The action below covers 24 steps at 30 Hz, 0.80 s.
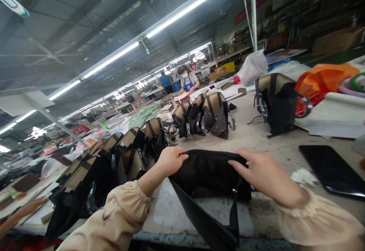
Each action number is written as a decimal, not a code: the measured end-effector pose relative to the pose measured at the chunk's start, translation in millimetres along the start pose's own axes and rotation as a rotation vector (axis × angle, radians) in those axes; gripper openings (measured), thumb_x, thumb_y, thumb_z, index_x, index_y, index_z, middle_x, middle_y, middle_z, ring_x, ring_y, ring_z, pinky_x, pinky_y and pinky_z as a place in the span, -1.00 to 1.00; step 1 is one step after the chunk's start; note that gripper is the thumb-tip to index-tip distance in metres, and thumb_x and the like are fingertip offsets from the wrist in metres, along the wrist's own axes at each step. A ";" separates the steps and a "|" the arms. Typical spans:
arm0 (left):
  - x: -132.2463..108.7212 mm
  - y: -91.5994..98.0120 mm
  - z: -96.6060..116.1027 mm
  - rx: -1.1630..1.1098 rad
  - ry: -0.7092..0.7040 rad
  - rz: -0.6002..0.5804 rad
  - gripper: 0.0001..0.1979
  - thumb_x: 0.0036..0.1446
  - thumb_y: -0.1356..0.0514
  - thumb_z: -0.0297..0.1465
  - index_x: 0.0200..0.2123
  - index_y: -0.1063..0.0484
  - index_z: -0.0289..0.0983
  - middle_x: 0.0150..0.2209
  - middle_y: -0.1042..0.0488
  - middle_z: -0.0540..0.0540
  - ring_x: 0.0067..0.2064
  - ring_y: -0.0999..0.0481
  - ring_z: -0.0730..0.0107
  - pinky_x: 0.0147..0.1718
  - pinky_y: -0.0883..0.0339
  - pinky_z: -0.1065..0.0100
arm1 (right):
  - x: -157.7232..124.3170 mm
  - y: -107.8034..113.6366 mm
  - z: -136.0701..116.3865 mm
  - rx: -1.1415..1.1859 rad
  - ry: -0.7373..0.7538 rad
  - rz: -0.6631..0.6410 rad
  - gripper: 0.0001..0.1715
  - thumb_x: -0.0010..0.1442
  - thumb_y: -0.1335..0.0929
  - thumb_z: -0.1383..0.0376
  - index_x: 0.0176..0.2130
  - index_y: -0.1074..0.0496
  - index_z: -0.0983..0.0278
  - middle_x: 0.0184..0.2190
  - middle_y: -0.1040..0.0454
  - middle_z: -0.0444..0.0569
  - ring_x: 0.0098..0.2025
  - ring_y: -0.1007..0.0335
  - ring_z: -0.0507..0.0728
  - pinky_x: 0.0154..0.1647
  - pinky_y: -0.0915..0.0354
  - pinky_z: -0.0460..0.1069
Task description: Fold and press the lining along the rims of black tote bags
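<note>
A black handbag (211,175) is held at the table's front edge, its mouth spread wide and its dark lining showing. My left hand (170,160) pinches the far rim near its left corner. At the right corner, my right hand (265,171) grips the same rim between thumb and fingers. A strap with a small gold-coloured metal piece (234,191) hangs along the bag's right side. The bag's lower part drops out of the frame.
Several unfinished black bags with tan insides (215,112) stand ahead and to the left. Another bag (275,101) stands right, beside orange plastic (322,78), a notebook (339,116) and a black phone (332,169). A co-worker's hand (34,205) shows at far left; a person in an apron (188,82) works farther back.
</note>
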<state>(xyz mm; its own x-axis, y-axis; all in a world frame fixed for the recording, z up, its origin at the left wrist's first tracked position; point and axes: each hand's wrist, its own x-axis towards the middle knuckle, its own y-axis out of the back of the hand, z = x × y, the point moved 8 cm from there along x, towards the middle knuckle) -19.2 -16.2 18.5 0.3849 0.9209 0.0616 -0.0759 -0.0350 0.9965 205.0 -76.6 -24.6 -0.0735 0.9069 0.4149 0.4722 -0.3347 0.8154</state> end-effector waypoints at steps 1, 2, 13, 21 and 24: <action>-0.3 -0.5 -1.1 -0.028 0.001 -0.002 -0.74 0.09 -0.09 -0.30 -0.60 -0.33 -0.28 -0.61 -0.25 0.05 -0.50 -0.27 0.47 -0.50 -0.03 0.43 | 0.3 0.0 0.4 -0.003 -0.005 -0.001 -0.76 0.18 -0.26 0.12 -0.29 -0.43 0.18 -0.36 -0.51 -0.08 -0.31 -0.44 0.18 -0.31 -0.22 0.03; -0.7 -1.2 -2.6 -0.061 0.006 -0.005 -0.73 0.09 -0.09 -0.29 -0.59 -0.35 -0.28 -0.60 -0.27 0.05 -0.49 -0.28 0.47 -0.49 -0.05 0.43 | 0.4 0.1 0.8 -0.002 -0.008 -0.003 -0.76 0.18 -0.26 0.12 -0.30 -0.43 0.18 -0.37 -0.50 -0.08 -0.32 -0.44 0.18 -0.32 -0.22 0.03; 7.4 3.4 2.6 -0.268 -0.072 0.011 -0.80 0.07 -0.13 -0.31 -0.41 -0.51 -0.27 -0.45 -0.51 -0.01 -0.36 -0.44 0.37 -0.36 -0.23 0.43 | -1.6 5.4 -1.0 0.046 0.043 0.050 -0.77 0.13 -0.28 0.15 -0.41 -0.43 0.20 -0.47 -0.49 -0.06 -0.41 -0.40 0.15 -0.40 -0.16 0.00; 8.6 5.4 5.8 -0.133 -0.073 0.081 -0.80 0.08 -0.11 -0.34 -0.53 -0.41 -0.28 -0.58 -0.36 0.04 -0.47 -0.33 0.46 -0.46 -0.14 0.44 | -2.5 8.3 6.4 0.286 0.029 0.016 -0.64 0.10 -0.33 0.05 -0.16 -0.48 0.18 -0.32 -0.56 -0.09 -0.37 -0.44 0.10 -0.37 -0.26 -0.04; 4.5 3.9 5.1 -0.193 -0.083 0.056 -0.79 0.10 -0.10 -0.32 -0.47 -0.43 -0.29 -0.53 -0.41 0.01 -0.44 -0.37 0.43 -0.42 -0.20 0.43 | -2.6 9.0 9.2 0.385 0.034 0.011 -0.63 0.10 -0.34 0.05 -0.17 -0.50 0.18 -0.33 -0.57 -0.11 -0.40 -0.44 0.09 -0.39 -0.27 -0.05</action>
<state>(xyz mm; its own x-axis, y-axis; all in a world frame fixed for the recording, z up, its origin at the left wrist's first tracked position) -13.1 -14.2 23.0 0.4494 0.8840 0.1287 -0.2710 -0.0024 0.9626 217.5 -79.7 -22.1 -0.0922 0.8926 0.4413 0.7678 -0.2184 0.6023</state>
